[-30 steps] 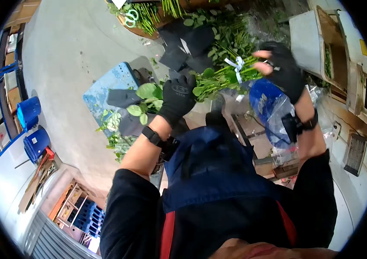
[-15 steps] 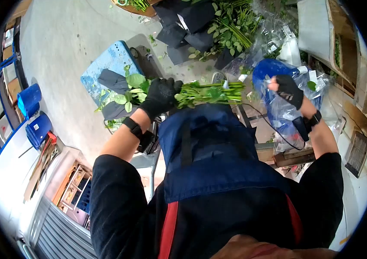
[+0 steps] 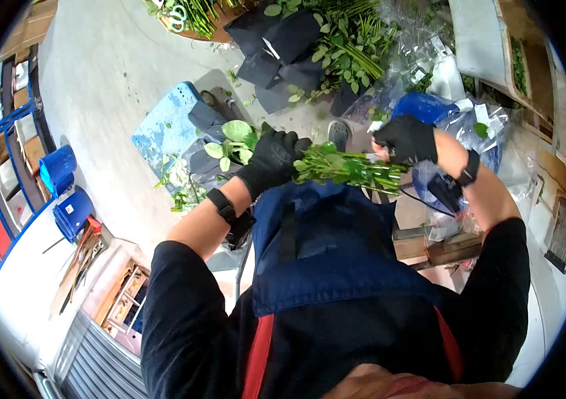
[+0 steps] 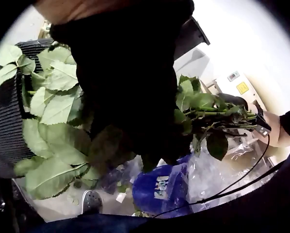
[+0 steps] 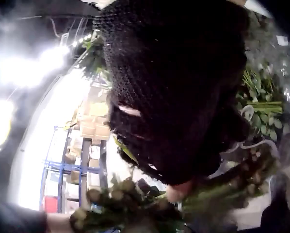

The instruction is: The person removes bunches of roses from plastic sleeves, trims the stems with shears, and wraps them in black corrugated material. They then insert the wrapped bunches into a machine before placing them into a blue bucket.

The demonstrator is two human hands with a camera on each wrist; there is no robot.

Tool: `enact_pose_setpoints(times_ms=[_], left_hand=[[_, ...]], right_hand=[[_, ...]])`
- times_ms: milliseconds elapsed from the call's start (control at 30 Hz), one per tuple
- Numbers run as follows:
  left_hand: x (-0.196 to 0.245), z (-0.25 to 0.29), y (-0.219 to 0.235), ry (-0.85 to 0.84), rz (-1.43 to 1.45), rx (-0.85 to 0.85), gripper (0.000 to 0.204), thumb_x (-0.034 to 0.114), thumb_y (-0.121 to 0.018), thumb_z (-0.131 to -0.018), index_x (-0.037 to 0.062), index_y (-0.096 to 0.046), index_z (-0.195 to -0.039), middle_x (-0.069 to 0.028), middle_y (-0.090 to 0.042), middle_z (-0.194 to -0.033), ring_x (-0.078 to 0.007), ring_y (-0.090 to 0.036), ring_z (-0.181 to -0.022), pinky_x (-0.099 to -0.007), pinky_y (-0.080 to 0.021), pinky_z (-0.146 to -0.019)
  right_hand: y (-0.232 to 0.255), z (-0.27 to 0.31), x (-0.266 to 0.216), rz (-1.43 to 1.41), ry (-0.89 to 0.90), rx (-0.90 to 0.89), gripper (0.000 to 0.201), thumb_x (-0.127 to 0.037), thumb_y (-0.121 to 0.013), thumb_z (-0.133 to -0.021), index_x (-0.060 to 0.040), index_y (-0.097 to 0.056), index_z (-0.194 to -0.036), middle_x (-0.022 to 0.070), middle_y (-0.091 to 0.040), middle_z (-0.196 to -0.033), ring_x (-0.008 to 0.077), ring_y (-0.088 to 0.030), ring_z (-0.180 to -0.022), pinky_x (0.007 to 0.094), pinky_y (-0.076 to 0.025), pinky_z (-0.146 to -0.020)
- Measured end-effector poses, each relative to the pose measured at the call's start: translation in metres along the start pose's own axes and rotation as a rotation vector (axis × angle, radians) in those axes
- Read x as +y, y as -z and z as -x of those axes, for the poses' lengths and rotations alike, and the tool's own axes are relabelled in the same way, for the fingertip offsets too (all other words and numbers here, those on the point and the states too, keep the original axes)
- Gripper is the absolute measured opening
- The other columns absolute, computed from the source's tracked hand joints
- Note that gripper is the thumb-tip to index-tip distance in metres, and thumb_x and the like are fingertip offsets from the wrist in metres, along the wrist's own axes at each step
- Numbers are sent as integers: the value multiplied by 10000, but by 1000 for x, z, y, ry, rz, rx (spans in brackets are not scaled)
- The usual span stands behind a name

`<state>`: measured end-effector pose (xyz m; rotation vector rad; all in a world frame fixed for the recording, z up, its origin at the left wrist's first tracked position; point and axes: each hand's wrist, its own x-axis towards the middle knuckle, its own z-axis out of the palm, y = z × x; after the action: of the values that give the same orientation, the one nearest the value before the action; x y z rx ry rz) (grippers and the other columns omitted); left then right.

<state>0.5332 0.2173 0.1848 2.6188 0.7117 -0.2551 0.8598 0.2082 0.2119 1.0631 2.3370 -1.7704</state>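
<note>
My black-gloved left hand (image 3: 275, 158) grips a bunch of leafy rose stems (image 3: 343, 166) around its middle, held level in front of the apron. Broad leaves (image 4: 57, 160) spread on one side of that hand, beside dark ribbed wrapping (image 4: 4, 121); the flower heads are hidden. At the cut ends, my gloved right hand (image 3: 408, 141) has curled fingers, with a bare fingertip (image 5: 178, 191) right at the stems. A thin white tie (image 5: 261, 142) loops out from beside the right hand, which pinches it against the bunch; much of the tie is hidden behind the glove.
A worn blue board (image 3: 163, 126) stands at the left. Dark wrapping sheets (image 3: 276, 56) and more leafy stems (image 3: 356, 53) lie ahead on the floor. A blue bin (image 3: 423, 106) with clear plastic is at the right, and green-handled scissors (image 3: 177, 18) lie far ahead.
The bunch was drawn in toward the apron, then shifted slightly right. My right hand swung away to the right and has come back to the stem ends. The left hand kept its grip.
</note>
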Motion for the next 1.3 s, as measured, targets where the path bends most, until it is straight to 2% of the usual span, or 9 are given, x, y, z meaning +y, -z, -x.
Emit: enact_pose_setpoints(times_ms=[233,367,400,433,500,700,867,1033,1300], left_hand=[[-8,-57,7,-19,49,12,521,335,-651,-680,135,-549,-1150,-133,-538,-1023,-326,-518,-924,-414,-388,-809],[-39,-66,-16,53,-92,119,553,391,-632,-698,106,-517,-1159,-118,-537,-983,-280,-517,-918,-436,-346,-841],[-38,-75,-9,59,15,160,554,315,-689,-675,66,-537,-1146,-205,-490,-1115,-368,-472,-1010,-439,-385,-859],[-36,-87,-2,58,48,224,542,306,-693,-668,67,-541,-1131,-202,-503,-1093,-365,-483,-995,-437,-395,-843],[-26,-114,13,61,107,346,519,289,-701,-656,71,-549,-1101,-195,-530,-1049,-359,-506,-966,-435,-413,-812],[29,-207,66,152,300,195,396,284,-720,-616,93,-604,-943,-144,-624,-799,-357,-612,-743,-479,-457,-624],[34,-216,69,161,301,511,875,420,-762,-587,65,-424,-1311,-225,-485,-1248,-410,-470,-1141,-544,-352,-933],[-15,-109,57,116,386,856,754,396,-717,-658,90,-462,-1299,-209,-458,-1266,-420,-410,-1189,-564,-276,-1004],[-91,193,-116,1152,688,457,580,321,-686,-752,42,-507,-1228,-223,-573,-1145,-372,-557,-1044,-419,-440,-901]], right_hand=[[6,164,5,551,-184,203,166,-227,-643,-662,-88,-567,-712,99,-560,-558,333,-588,-540,398,-479,-517],[-40,323,54,518,-728,143,421,-274,-685,-666,-59,-589,-1015,180,-624,-943,325,-620,-796,429,-500,-687],[-25,274,-4,624,-1191,-81,634,-323,-707,-679,-53,-516,-1220,215,-537,-1195,347,-583,-940,443,-477,-791],[-61,296,30,586,-1142,-70,743,-306,-722,-700,-69,-417,-1335,216,-508,-1257,367,-565,-1009,452,-464,-849],[-97,228,24,195,-537,709,731,-249,-767,-689,-37,-442,-1309,221,-529,-1231,343,-537,-1114,400,-432,-945],[-148,-32,58,-762,-276,709,890,-343,-710,-779,-74,-183,-1444,152,-361,-1415,284,-408,-1251,362,-333,-1033],[-128,-104,100,-522,-398,629,769,-323,-686,-798,-73,-249,-1378,128,-397,-1325,257,-429,-1172,343,-351,-981],[-32,-160,156,89,-352,883,648,-304,-663,-817,-71,-314,-1311,104,-432,-1234,229,-451,-1094,323,-369,-928],[39,-297,261,435,-614,501,461,-273,-624,-847,-68,-419,-1205,67,-488,-1090,185,-485,-968,292,-399,-844]])
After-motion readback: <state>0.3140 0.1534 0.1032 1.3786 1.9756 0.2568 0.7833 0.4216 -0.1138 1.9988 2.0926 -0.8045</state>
